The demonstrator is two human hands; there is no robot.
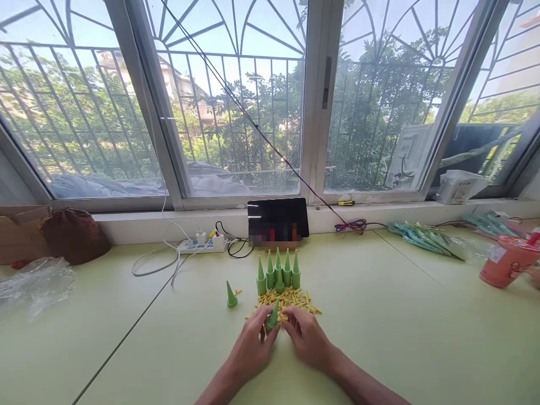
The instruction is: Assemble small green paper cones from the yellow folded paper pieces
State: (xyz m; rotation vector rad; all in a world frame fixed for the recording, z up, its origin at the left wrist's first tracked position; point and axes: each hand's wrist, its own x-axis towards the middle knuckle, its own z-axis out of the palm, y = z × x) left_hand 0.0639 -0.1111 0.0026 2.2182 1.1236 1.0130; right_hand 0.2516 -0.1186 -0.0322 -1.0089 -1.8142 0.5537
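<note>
Between the fingers of my left hand point(258, 336) is a green cone-shaped piece point(273, 316), its tip pointing up and slightly right. My right hand point(307, 336) pinches a small yellow peg point(283, 318) against the right side of that cone. Just beyond both hands lies a loose pile of small yellow pegs point(291, 298). Behind the pile stands a cluster of several upright green cones point(278, 270). Off to the left, a single green cone point(232, 296) stands with a yellow peg point(238, 292) sticking out at its right side.
A dark-screened tablet point(278, 220) leans at the window wall behind the cones. A power strip point(202, 244) with cables lies left of it. A red drink cup point(508, 261) and bundled green strips point(426, 239) are at right. Clear plastic wrap point(37, 284) lies far left.
</note>
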